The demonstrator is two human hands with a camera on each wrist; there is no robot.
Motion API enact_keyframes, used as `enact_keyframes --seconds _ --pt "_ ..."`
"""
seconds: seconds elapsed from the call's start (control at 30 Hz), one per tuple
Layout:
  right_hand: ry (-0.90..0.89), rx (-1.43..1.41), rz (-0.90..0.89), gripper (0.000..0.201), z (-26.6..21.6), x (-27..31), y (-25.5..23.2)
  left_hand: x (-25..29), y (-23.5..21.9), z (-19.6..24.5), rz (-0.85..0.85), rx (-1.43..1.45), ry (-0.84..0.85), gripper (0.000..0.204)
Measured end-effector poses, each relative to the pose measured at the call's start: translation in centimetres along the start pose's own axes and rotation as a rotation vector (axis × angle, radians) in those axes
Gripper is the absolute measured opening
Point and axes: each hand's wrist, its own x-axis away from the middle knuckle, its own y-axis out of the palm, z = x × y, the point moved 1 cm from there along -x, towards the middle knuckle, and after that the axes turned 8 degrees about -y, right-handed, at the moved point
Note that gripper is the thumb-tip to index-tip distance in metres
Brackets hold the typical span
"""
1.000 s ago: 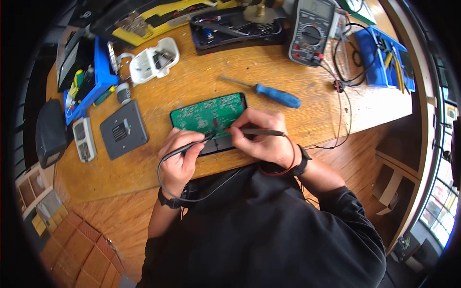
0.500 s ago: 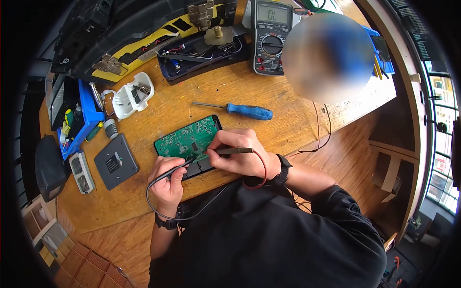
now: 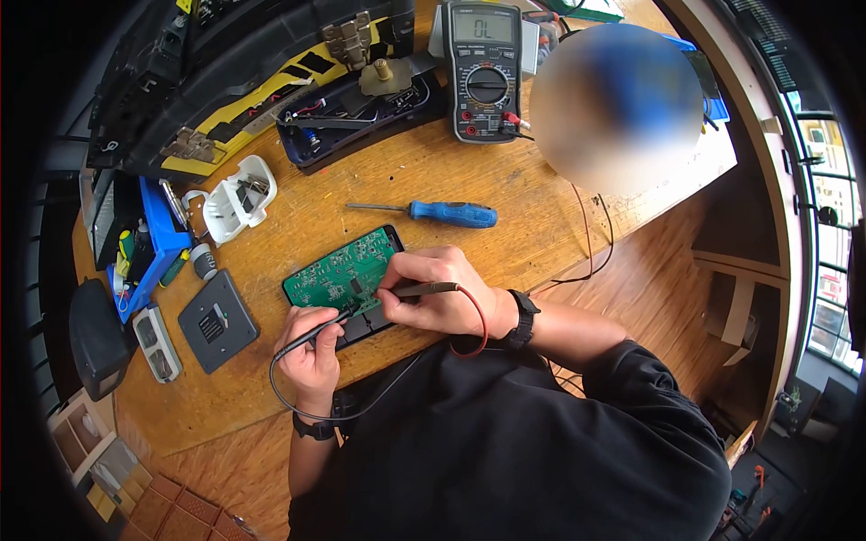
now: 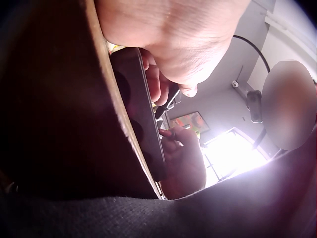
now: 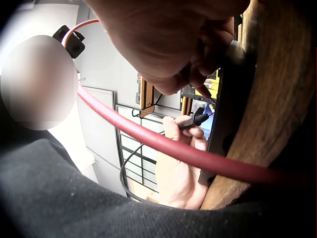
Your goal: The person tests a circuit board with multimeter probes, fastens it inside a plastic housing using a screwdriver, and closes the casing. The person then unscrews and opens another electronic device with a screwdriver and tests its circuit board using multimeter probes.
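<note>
A green circuit board (image 3: pixel 332 271) lies in a dark casing (image 3: pixel 379 325) near the table's front edge. My left hand (image 3: pixel 309 361) pinches a black multimeter probe (image 3: pixel 327 326), its cable looping below the wrist. Above the board's right part, my right hand (image 3: pixel 456 293) grips a second probe (image 3: pixel 428 288) with a red lead (image 3: pixel 484 317). Both probes point down at the board's lower edge, close to a dark chip (image 3: pixel 355 286). In the right wrist view the black probe's tip (image 5: pixel 202 119) comes right up to the casing; the fingers partly hide the red-lead probe's tip.
Behind the board lie a blue-handled screwdriver (image 3: pixel 451 213) and a multimeter (image 3: pixel 487 86) reading OL. A dark square cover (image 3: pixel 218 322) and a white case (image 3: pixel 156 344) sit to the left. A blue bin (image 3: pixel 162 243), white tray (image 3: pixel 239 200) and dark parts tray (image 3: pixel 352 131) stand farther back.
The head view has turned, so the bench things appear shifted left, with the multimeter's display now readable. Both hands keep hold of their probes over the board.
</note>
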Motion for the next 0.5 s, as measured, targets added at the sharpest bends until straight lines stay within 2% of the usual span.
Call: enact_keyframes --seconds 0.23,0.3,0.33,0.37,0.43,0.5 --pt "-0.006 0.019 -0.031 0.013 -0.4 0.0 -0.4 0.0 -0.1 -0.1 0.001 -0.004 0.005 0.023" --pt "-0.185 0.107 -0.009 0.014 -1.3 0.0 -1.4 0.2 -0.1 -0.4 0.014 0.006 -0.015 0.022" --pt "-0.157 0.059 0.002 0.020 -1.8 0.2 -2.5 0.2 0.0 -0.4 0.013 0.009 -0.013 0.022" --pt "-0.155 0.092 0.042 0.023 -2.2 0.4 -3.8 0.3 -0.1 -0.5 0.010 0.014 -0.019 0.021" --pt "-0.130 0.178 0.194 0.017 -1.4 1.5 -6.9 0.3 -0.2 -0.6 -0.006 0.027 -0.018 0.021" --pt "-0.089 0.452 0.430 0.019 -1.4 2.2 -10.2 0.4 -0.2 -0.6 -0.005 0.027 -0.035 0.021"
